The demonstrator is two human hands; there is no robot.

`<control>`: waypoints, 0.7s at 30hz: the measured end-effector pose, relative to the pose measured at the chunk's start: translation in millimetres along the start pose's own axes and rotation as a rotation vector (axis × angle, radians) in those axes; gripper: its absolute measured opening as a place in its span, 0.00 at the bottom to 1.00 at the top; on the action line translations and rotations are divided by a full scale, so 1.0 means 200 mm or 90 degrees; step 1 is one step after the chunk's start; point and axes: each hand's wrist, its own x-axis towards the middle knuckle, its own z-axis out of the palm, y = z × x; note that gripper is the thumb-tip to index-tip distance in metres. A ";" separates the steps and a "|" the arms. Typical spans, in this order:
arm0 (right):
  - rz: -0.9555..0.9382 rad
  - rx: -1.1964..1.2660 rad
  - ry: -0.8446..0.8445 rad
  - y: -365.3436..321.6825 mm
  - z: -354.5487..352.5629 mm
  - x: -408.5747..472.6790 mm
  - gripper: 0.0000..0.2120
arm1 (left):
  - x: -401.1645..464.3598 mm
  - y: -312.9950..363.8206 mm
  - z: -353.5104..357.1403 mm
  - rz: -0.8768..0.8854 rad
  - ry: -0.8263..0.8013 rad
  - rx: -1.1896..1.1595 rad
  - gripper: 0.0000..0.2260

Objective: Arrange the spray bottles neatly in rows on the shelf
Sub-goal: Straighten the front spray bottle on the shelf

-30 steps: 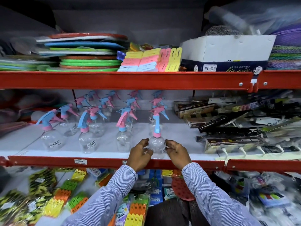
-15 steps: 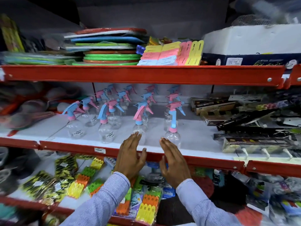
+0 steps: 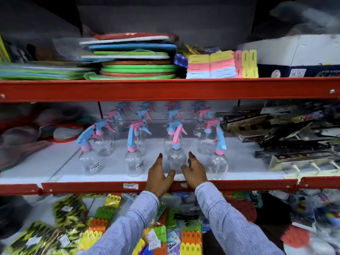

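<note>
Grip status: I saw both hands open, palms facing each other, fingers extended, nothing held. Left hand [image 3: 159, 174] and right hand [image 3: 195, 172] flanked the third front-row spray bottle [image 3: 176, 152], clear body w/ pink trigger on a blue collar. Fingertips sat just beside its shoulders; contact I couldn't confirm due to blur. Both wrists crossed the red front rail [image 3: 92, 187] of the middle shelf [image 3: 46, 162]. Front row, left to right: bottle w/ blue trigger [image 3: 88, 157], bottle w/ blue trigger and pink collar [image 3: 134, 159], the flanked unit, then a fourth bottle [image 3: 218, 153] on the right. More bottles stood upright behind in approx. three further rows. Boxed hook racks [image 3: 294, 155] lay right of the bottles.
</note>
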 end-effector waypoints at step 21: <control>-0.059 0.016 -0.068 -0.03 -0.03 -0.12 0.17 | -0.09 0.03 -0.08 0.010 -0.013 -0.068 0.19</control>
